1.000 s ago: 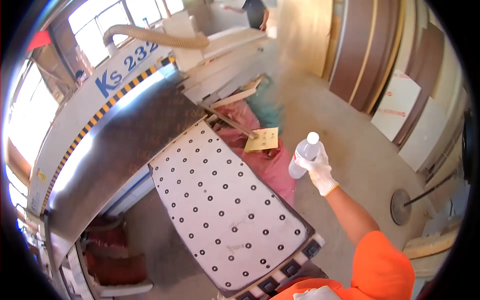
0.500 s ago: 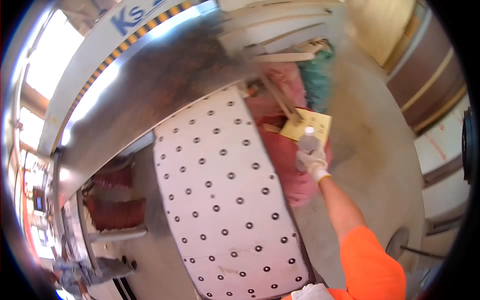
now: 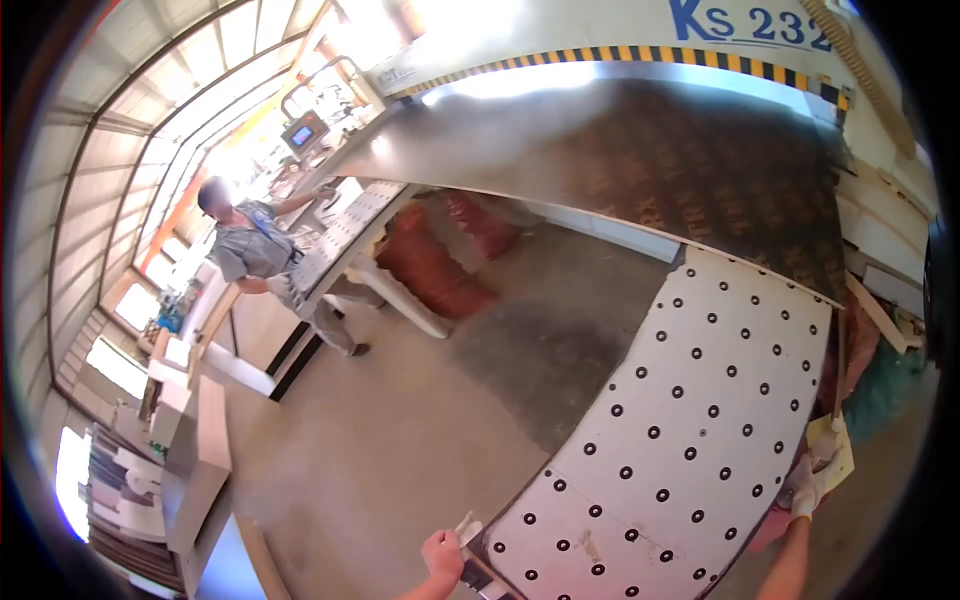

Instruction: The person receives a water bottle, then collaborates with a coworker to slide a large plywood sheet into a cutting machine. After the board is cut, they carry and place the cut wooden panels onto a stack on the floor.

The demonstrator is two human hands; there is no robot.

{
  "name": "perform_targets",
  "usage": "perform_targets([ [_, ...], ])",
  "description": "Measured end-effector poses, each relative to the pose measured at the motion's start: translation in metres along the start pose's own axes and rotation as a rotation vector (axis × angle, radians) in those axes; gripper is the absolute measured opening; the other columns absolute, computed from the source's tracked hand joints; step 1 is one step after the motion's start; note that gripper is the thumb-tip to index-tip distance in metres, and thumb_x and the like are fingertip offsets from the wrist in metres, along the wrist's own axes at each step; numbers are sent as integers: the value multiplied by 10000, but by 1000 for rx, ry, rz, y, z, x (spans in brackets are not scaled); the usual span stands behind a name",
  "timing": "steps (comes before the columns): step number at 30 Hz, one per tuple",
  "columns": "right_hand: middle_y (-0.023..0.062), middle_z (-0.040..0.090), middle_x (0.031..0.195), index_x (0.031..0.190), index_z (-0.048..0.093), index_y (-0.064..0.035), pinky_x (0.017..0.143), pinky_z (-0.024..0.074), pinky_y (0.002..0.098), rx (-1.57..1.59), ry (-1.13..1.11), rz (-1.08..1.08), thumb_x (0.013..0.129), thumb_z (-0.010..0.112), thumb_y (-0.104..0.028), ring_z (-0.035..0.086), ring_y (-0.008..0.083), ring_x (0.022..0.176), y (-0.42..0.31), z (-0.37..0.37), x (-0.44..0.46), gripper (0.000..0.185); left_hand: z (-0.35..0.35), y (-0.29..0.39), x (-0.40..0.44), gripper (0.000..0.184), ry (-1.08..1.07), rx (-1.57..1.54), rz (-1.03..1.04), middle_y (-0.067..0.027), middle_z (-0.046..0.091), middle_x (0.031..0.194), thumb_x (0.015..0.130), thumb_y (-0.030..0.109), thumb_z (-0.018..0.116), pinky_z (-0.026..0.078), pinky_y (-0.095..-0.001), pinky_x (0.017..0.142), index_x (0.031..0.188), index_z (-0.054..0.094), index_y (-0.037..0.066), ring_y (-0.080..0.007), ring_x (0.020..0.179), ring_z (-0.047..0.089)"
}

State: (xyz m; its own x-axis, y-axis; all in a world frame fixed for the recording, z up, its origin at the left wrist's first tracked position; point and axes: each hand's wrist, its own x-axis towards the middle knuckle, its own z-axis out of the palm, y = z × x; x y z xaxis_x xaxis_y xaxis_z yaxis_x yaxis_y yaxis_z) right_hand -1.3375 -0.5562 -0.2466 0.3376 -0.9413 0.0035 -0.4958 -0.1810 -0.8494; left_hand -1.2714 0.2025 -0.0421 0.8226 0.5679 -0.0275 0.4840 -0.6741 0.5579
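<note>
Bottle (image 3: 822,452) sits within my right hand's (image 3: 805,492) wrapped fingers, right of the studded table (image 3: 625,505); my left hand (image 3: 444,557) curls by its near left corner, whether gripping I cannot tell.

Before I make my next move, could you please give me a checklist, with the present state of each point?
1. Right hand gloved: ok, white fabric covers it.
2. Left hand gloved: not ok, its fingers are bare.
3. Right hand free of objects: cannot tell, too blurred there.
4. Co-worker away from the near dotted table: ok, they stand at another dotted table, at the picture's left.
5. Dark board reaches the near dotted table: ok, its edge appears at that table's far end.
6. KS 232 machine stopped: cannot tell from this picture.
</note>
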Motion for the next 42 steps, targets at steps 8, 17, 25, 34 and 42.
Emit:
perform_targets([
  [8,232,370,1695,1678,274,-4,1267,303,393,0,188,-55,959,736,-307,385,358,1559,-120,-73,-69,907,-4,-3,1,283,-213,-91,197,-234,642,755,999,218,619,502,-479,667,855,690,-15,-302,688,631],
  [17,228,596,1459,1491,525,24,1143,458,447,-238,73,-581,964,693,-144,581,356,1354,-327,8,-316,578,-3,-33,154,358,-849,-461,58,-37,750,881,1008,376,726,576,-372,738,1065,760,24,-192,782,688],
  [25,166,613,1516,1509,593,-49,1215,414,403,254,-1075,-137,941,788,-404,553,299,1423,-544,190,-633,697,-97,63,315,743,-1596,-1307,-308,-77,657,1341,829,216,647,558,-517,1001,1542,463,122,-301,1197,660],
  [34,99,756,1077,1124,727,41,920,564,318,833,-698,273,1087,617,-252,708,159,1000,-589,223,-605,315,-80,150,388,242,-1437,-1133,-160,-95,724,1207,1106,145,578,578,-410,955,1303,616,12,-209,1068,712],
  [42,123,681,1309,1448,586,0,1057,541,339,764,-872,8,998,736,-121,642,188,1236,-615,282,-534,490,-32,209,450,222,-1272,-1032,-65,-46,719,1085,1117,237,601,605,-335,724,1227,636,47,-157,914,719],
])
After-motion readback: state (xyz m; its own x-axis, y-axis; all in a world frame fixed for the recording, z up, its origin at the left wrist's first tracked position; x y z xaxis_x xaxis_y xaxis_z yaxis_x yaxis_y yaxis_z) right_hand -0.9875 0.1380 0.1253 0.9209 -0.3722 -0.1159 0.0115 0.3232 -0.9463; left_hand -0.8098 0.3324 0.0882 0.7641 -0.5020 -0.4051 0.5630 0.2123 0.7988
